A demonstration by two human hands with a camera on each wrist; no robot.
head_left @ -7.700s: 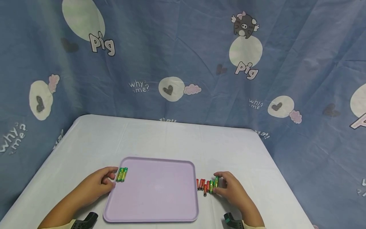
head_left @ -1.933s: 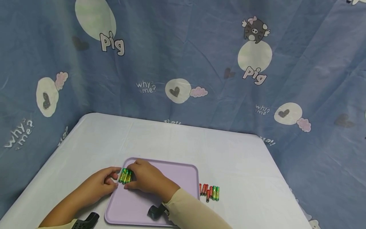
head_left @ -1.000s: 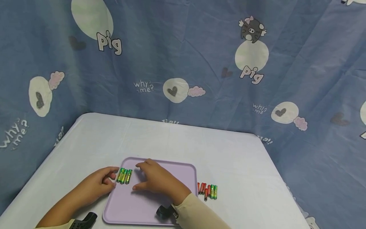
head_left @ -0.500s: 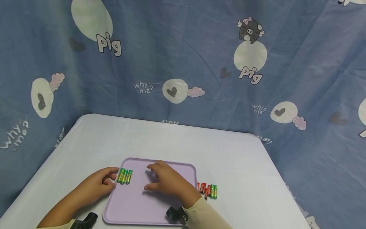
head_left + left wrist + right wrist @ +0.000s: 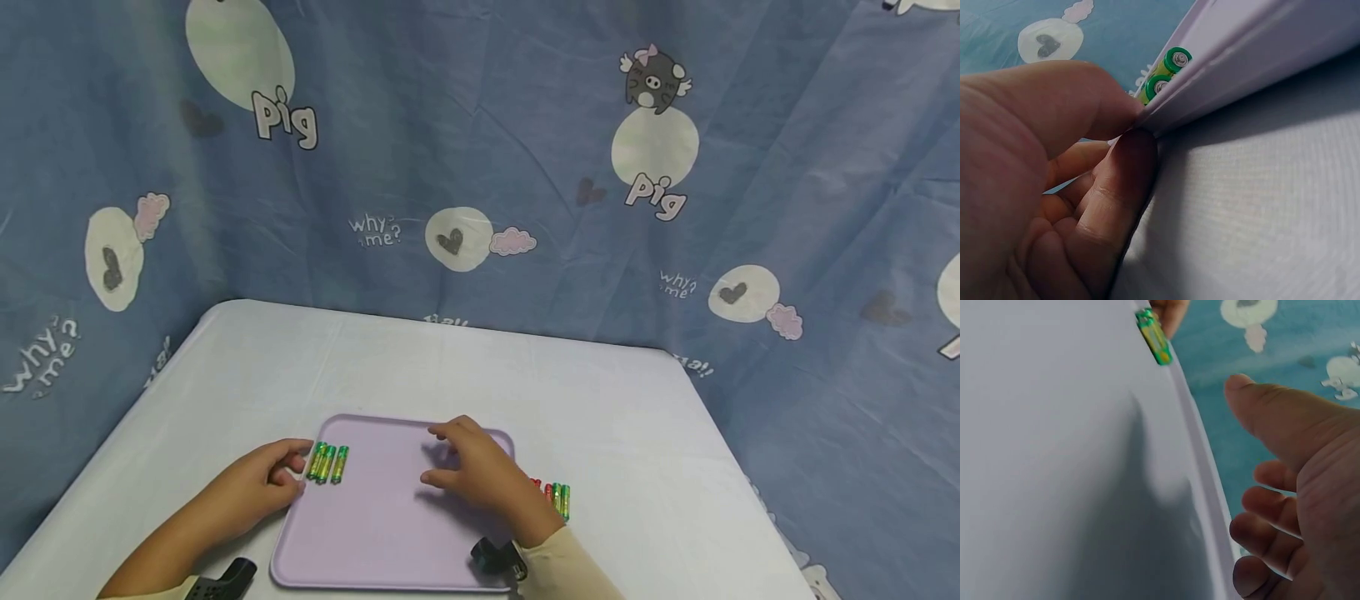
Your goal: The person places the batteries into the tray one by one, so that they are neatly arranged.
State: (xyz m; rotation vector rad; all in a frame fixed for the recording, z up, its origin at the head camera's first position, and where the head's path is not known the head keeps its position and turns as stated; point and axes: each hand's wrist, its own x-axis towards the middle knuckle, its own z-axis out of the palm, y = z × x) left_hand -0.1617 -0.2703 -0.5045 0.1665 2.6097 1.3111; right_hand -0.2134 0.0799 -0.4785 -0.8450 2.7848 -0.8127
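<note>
A lilac tray (image 5: 390, 533) lies on the table, and my left hand (image 5: 258, 479) pinches its left rim. In the left wrist view the thumb and a finger (image 5: 1132, 153) meet at that rim. Just inside it, green batteries (image 5: 327, 463) lie side by side; two of their ends show beyond the rim in the left wrist view. My right hand (image 5: 480, 467) hovers above the tray's right part, fingers apart and nothing between them. Right of the tray, red batteries (image 5: 548, 493) and green batteries (image 5: 566, 502) lie on the cloth, partly hidden by the right forearm.
White cloth covers the table (image 5: 450, 367). A blue printed curtain (image 5: 525, 150) hangs behind it. Black devices sit at both wrists, the right one (image 5: 495, 557) above the tray's near right corner.
My right hand brought a green battery from the right-hand group to the tray's left end, let go, and has moved right across the tray. My left hand has stayed at the rim.
</note>
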